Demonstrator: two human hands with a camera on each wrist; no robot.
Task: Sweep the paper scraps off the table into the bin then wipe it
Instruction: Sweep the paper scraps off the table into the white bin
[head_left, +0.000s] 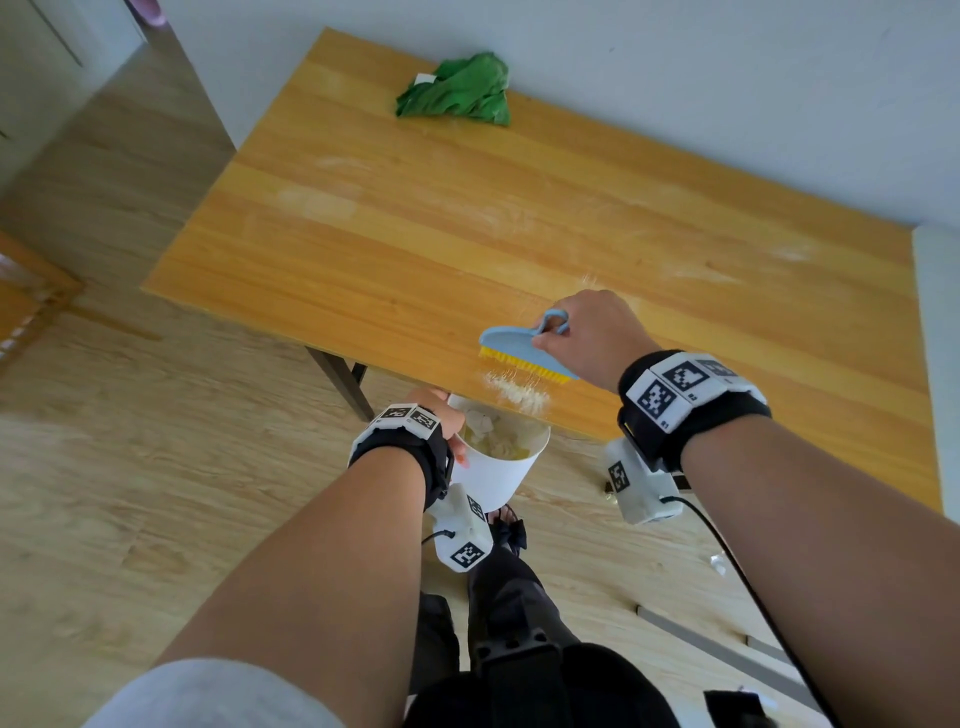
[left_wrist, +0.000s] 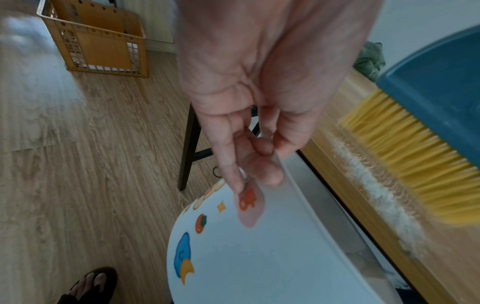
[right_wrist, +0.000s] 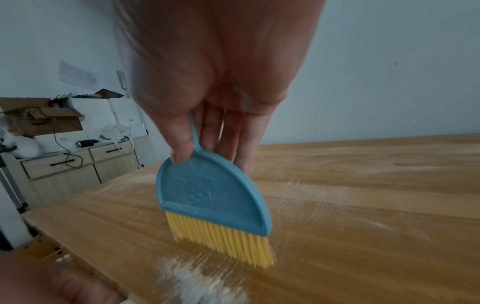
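My right hand (head_left: 587, 338) grips a small blue brush (head_left: 519, 351) with yellow bristles (right_wrist: 221, 240), its bristles down on the wooden table (head_left: 467, 234) close to the near edge. A heap of white scraps (head_left: 517, 392) lies just in front of the bristles at the table's edge. My left hand (head_left: 441, 421) pinches the rim of a white bin (head_left: 498, 467), held just below that edge; crumpled paper lies inside it. In the left wrist view the left hand's fingers (left_wrist: 259, 164) pinch the bin's rim (left_wrist: 306, 205) beside the table's edge.
A crumpled green cloth (head_left: 457, 91) lies at the table's far side by the wall. Faint white dust streaks (head_left: 493, 213) mark the tabletop. An orange crate (left_wrist: 96, 39) stands on the floor to the left. My feet and small bits of litter (head_left: 717, 564) are on the floor.
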